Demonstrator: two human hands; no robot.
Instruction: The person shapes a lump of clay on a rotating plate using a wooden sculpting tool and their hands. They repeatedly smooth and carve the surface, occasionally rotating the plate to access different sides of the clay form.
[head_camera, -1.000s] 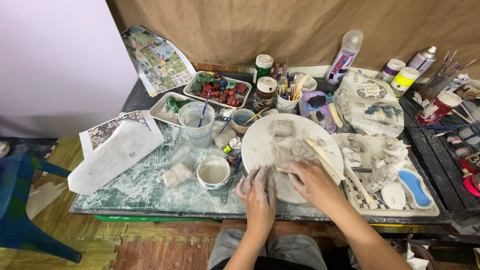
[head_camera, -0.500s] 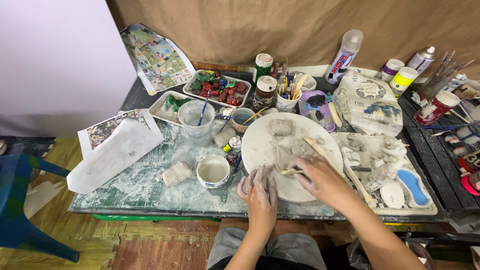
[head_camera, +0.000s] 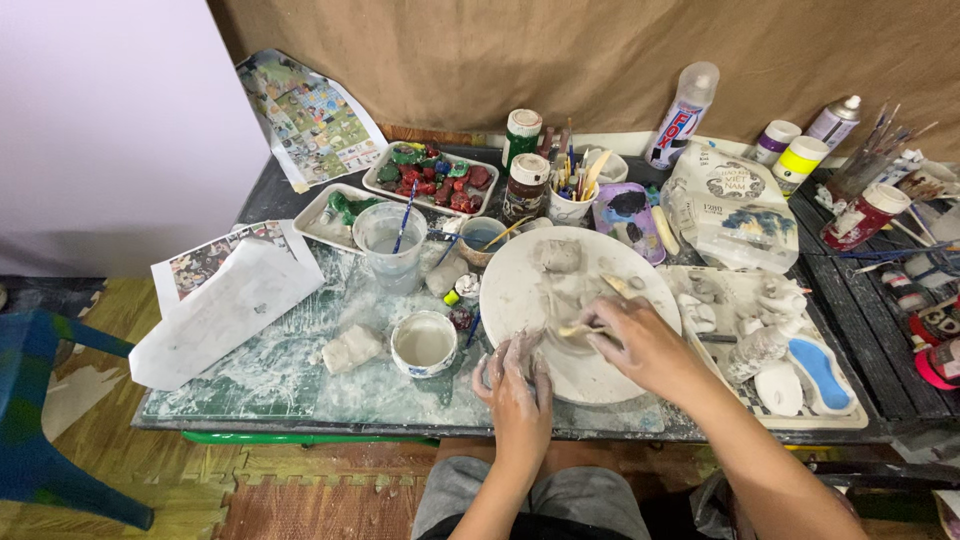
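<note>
A round white board (head_camera: 520, 290) smeared with grey clay lies on the table in front of me. My left hand (head_camera: 515, 380), coated in clay, rests with its fingers on the board's near left edge. My right hand (head_camera: 640, 340) is over the board's middle and grips a thin wooden modelling tool (head_camera: 580, 328) whose tip points left onto the clay. A lump of clay (head_camera: 557, 255) sits at the board's far side.
A small white cup (head_camera: 423, 343) and a clay lump (head_camera: 352, 348) lie left of the board. A clear water cup (head_camera: 391, 240), trays of coloured pieces (head_camera: 432, 178), jars, brushes and spray cans (head_camera: 681, 115) crowd the back. A tray with white figurines (head_camera: 770, 340) sits right.
My right hand has drawn back toward the board's middle and now holds the wooden tool low over the clay. The left hand stays at the near edge.
</note>
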